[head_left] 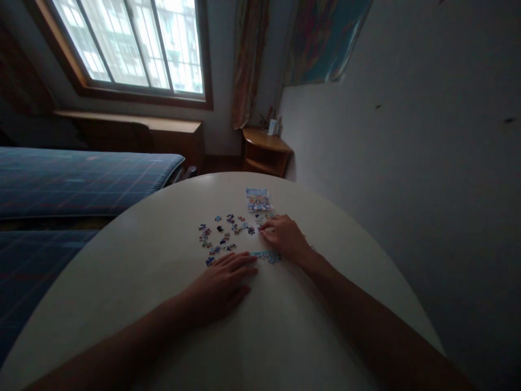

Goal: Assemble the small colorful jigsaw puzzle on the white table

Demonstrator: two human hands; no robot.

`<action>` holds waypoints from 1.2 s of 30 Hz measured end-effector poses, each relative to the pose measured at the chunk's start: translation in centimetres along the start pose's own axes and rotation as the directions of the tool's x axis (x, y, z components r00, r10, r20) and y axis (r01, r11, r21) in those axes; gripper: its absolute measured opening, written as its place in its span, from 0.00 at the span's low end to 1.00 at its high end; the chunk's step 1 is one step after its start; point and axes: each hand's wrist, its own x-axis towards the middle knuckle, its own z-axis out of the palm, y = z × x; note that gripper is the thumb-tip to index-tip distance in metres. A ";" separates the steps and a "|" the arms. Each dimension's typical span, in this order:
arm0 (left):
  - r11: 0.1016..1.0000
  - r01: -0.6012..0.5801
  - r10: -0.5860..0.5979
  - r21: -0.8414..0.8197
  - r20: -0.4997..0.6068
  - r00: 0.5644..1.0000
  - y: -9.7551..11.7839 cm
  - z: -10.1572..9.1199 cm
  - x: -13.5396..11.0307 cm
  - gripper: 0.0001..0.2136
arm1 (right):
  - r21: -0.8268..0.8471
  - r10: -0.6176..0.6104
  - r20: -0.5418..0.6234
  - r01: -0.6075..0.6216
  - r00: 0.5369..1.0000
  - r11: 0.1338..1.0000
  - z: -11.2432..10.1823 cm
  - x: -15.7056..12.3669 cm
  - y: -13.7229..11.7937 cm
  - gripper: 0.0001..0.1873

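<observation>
Many small, multicoloured loose jigsaw pieces (236, 229) lying in head view on round cream-white tabletop (163, 288). My left hand (228, 274) resting palm down, fingers spread, clasping nothing; fingertips meeting left end of pale-blue strip of joined pieces (267, 256). Strip running left-right, on near side of my right hand (287, 238), left being nearer. Right fingers curling down among loose pieces; whether pinching one, I cannot tell.

This is looking like a home bedroom. A plaid mattress (89, 182) is lying near a curtained window (134, 46), and a poster (323, 41) is hanging on the wall (427, 179).
</observation>
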 end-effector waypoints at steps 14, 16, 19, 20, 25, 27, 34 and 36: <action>1.000 0.000 -0.001 0.019 0.034 0.999 0.1 -0.3 0.1 0.17 | -0.047 0.068 0.223 -0.059 0.972 0.997 0.5 5.7 -2.7 0.17; 1.000 0.004 -0.005 0.022 0.031 1.000 0.1 -0.3 0.1 0.17 | -0.054 0.070 0.263 -0.058 0.962 0.997 0.1 6.1 -2.9 0.16; 1.000 0.016 -0.016 0.017 0.028 0.999 0.1 -0.3 0.1 0.17 | -0.061 0.069 0.312 -0.053 0.947 0.997 -0.2 6.7 -3.1 0.14; 1.000 0.018 -0.019 0.013 0.026 0.999 0.1 -0.3 0.1 0.17 | -0.062 0.068 0.325 -0.050 0.943 0.997 -0.3 6.8 -3.2 0.13; 1.000 0.011 -0.011 0.011 0.025 1.000 0.0 -0.1 0.1 0.18 | -0.059 0.046 0.376 -0.026 0.925 0.998 -0.2 7.1 -3.2 0.08; 1.000 0.010 -0.011 0.013 0.030 0.999 0.0 -0.1 0.1 0.18 | -0.052 0.034 0.388 -0.015 0.921 0.999 -0.2 7.0 -3.1 0.09; 1.000 0.021 -0.021 0.013 0.032 0.999 0.2 -0.3 0.2 0.17 | -0.018 0.007 0.382 0.000 0.924 1.000 -0.3 6.7 -2.9 0.14; 1.000 0.020 -0.021 0.006 0.034 0.999 0.2 -0.4 0.1 0.17 | -0.018 0.007 0.378 0.000 0.926 1.000 -0.2 6.7 -2.8 0.12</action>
